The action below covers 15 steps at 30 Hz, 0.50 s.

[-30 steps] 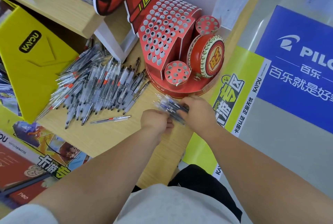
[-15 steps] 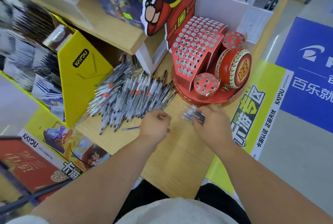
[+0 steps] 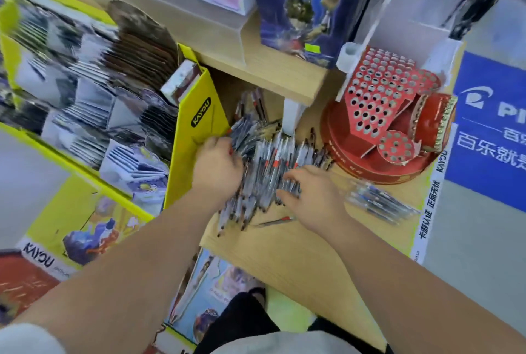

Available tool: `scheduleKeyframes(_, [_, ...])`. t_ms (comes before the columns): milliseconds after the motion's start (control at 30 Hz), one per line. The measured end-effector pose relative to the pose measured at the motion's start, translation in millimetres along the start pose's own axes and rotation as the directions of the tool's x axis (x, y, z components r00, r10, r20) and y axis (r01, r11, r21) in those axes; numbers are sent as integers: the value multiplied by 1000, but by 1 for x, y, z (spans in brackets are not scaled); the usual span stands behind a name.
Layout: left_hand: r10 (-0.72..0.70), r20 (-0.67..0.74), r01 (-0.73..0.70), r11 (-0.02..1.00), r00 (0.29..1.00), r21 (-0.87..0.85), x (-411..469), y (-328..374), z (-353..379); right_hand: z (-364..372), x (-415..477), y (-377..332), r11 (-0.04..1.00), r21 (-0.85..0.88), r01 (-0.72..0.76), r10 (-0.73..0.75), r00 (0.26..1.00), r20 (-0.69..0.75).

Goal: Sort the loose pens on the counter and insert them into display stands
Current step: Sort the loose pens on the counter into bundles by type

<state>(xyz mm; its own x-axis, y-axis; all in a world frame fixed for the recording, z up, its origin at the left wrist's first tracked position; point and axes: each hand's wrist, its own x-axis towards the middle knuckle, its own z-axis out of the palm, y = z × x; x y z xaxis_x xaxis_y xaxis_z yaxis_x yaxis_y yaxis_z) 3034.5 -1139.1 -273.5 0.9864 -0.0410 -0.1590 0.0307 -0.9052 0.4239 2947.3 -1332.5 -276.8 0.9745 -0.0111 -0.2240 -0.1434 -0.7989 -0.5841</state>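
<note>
Left hand (image 3: 217, 167) is dug into the far-left side of the pen pile (image 3: 270, 160), fingers curled under. Right hand (image 3: 310, 197) lies over the pile's near-right edge, fingers bent. Through the blur I cannot tell whether either pinches a pen. The pens run mostly near-to-far on the surface (image 3: 284, 257). The red display stand (image 3: 381, 114) sits toward the far right corner, so I judge my right hand the nearer for loading. Blue pens (image 3: 378, 203) lie by the right edge.

One head-worn camera looks steeply down, close above the counter (image 3: 287, 257).
</note>
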Motion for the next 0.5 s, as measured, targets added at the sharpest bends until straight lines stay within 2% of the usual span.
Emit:
scheduleKeyframes(133, [106, 126, -136, 955, 986, 262, 38, -2, 6, 12, 5, -16, 998, -3, -63, 63, 997, -35])
scheduleKeyframes(233, [108, 253, -204, 899, 961, 389, 56, 6, 16, 18, 3, -14, 994, 10, -107, 108, 992, -66])
scheduleKeyframes(333, [96, 296, -225, 867, 951, 444, 61, 9, 21, 19, -1, -8, 989, 22, -147, 148, 987, -69])
scheduleKeyframes(500, [187, 206, -253, 895, 961, 367, 57, -3, 18, 16, -3, -2, 984, 34, -177, 179, 982, -58])
